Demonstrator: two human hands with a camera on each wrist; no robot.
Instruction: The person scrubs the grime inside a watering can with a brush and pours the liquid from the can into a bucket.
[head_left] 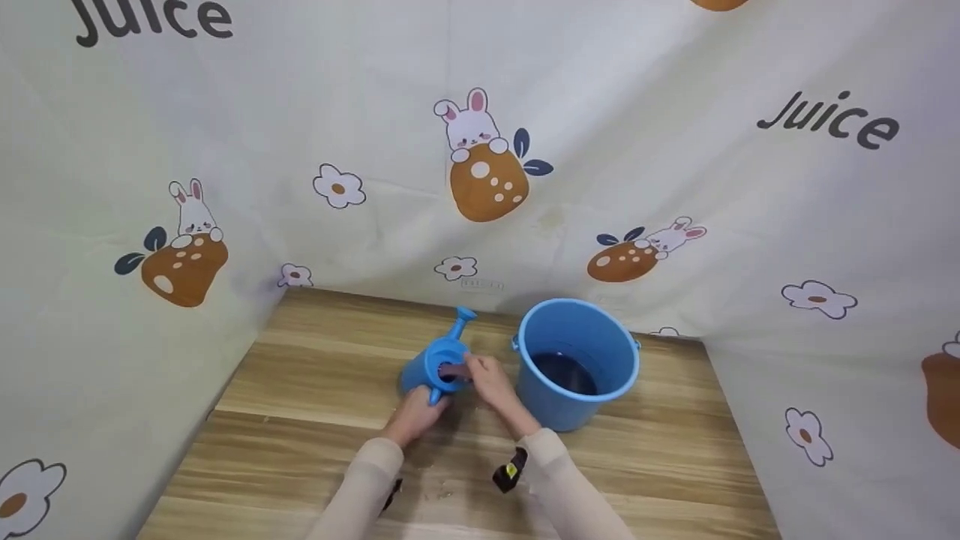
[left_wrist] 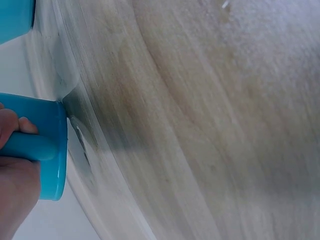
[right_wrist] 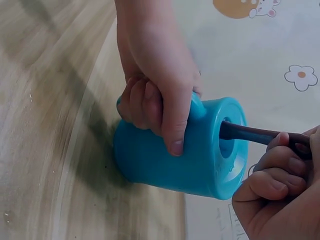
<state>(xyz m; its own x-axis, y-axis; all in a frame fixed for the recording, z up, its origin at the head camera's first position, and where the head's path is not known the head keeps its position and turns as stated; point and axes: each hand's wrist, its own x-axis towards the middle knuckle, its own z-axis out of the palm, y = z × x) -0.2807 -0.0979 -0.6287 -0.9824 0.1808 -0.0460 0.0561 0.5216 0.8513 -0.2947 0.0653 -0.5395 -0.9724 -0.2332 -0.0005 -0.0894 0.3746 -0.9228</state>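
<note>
A blue watering can (head_left: 420,373) stands on the wooden surface, its spout pointing away from me. My left hand (head_left: 416,416) grips its handle; in the right wrist view the fingers curl round the handle and the thumb lies along the can's side. My right hand (head_left: 491,381) holds a slim dark brown handle (right_wrist: 260,135) that reaches through the round opening in the can's top. The far end of this tool is hidden inside the can, so I cannot tell its kind. In the left wrist view, the can's base (left_wrist: 61,150) is close to the surface.
Right of the can stands a larger blue bucket (head_left: 577,412) with dark liquid (head_left: 564,371) at its bottom. Small wet spots (head_left: 442,493) mark the wooden surface (head_left: 315,450) near me. A pale printed cloth (head_left: 390,135) with rabbits and flowers encloses the back and sides.
</note>
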